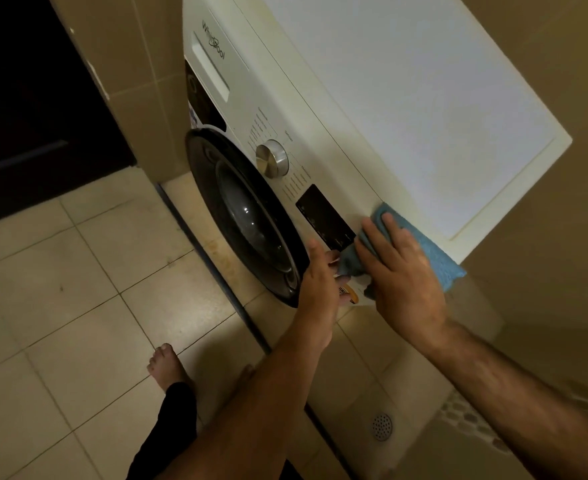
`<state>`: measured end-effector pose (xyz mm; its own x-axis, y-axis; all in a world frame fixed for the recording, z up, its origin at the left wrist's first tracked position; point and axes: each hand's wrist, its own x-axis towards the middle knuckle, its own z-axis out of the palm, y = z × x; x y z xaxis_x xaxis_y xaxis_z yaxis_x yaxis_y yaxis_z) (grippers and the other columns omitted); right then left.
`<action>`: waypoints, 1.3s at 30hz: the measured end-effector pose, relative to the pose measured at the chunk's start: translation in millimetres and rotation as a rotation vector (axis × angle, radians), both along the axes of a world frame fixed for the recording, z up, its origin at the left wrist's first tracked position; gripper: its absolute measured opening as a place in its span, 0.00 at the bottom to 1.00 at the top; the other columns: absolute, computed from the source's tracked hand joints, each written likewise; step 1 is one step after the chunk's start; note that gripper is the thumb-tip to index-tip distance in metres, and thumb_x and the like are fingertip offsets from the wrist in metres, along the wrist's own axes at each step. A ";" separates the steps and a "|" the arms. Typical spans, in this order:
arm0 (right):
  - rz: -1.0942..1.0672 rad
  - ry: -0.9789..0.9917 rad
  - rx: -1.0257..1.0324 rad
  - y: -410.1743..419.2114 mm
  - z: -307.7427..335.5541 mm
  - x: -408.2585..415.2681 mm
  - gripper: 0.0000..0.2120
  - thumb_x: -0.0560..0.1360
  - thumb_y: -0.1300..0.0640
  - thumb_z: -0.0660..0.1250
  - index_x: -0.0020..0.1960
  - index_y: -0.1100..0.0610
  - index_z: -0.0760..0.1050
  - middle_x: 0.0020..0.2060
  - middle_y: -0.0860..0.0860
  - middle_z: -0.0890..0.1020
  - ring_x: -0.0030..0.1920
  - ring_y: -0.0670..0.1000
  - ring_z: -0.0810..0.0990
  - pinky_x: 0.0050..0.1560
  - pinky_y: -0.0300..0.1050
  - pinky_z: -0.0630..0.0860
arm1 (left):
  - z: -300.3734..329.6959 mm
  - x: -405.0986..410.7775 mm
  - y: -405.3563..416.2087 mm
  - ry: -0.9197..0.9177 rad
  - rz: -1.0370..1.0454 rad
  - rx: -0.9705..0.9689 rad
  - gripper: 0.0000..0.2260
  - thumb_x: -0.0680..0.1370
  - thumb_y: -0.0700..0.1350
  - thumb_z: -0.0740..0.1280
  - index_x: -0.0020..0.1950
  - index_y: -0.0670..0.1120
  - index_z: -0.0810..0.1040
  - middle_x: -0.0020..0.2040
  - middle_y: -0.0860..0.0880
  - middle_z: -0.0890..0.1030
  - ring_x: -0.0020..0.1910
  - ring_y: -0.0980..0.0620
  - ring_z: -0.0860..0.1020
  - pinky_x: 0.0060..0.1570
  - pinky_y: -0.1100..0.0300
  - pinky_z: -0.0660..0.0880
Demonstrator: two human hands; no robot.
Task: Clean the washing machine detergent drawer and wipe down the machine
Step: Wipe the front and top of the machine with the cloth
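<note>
My flat right hand [401, 268] presses one blue cloth [434, 252] (folded over the washer [320, 109] corner); left hand [320, 285] relaxed, beside it.

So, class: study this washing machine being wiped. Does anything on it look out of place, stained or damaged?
Faint yellowish staining marks the washing machine top near its back edge. Otherwise nothing stands out: the detergent drawer sits closed, and the right hand presses the blue cloth flat.

Machine top [407, 98] lies bare, open to a grip; walls [562, 81] hem both sides.
</note>
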<state>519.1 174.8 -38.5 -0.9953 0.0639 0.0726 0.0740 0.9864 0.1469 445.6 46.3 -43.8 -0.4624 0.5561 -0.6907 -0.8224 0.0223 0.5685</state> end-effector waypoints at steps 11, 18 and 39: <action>0.103 0.014 -0.328 -56.3 -31.3 -92.1 0.23 0.77 0.55 0.57 0.68 0.64 0.73 0.70 0.63 0.72 0.72 0.63 0.68 0.71 0.59 0.66 | -18.7 -53.9 -27.4 0.039 0.088 0.002 0.30 0.79 0.66 0.44 0.75 0.52 0.65 0.67 0.46 0.75 0.54 0.56 0.79 0.44 0.63 0.76; -0.148 -0.002 -0.514 -83.7 -92.9 -162.7 0.22 0.76 0.58 0.68 0.69 0.62 0.72 0.70 0.61 0.71 0.72 0.60 0.68 0.72 0.58 0.67 | -52.2 -118.5 -49.5 -0.001 0.119 -0.070 0.35 0.77 0.70 0.45 0.75 0.50 0.67 0.70 0.44 0.73 0.67 0.47 0.73 0.59 0.52 0.76; -0.237 0.241 -0.786 -133.8 44.6 -291.3 0.22 0.78 0.57 0.58 0.71 0.61 0.71 0.72 0.58 0.71 0.71 0.56 0.68 0.72 0.46 0.62 | 24.4 -257.4 -74.1 -0.019 0.287 0.287 0.36 0.79 0.68 0.38 0.71 0.49 0.70 0.63 0.46 0.79 0.58 0.49 0.78 0.48 0.56 0.78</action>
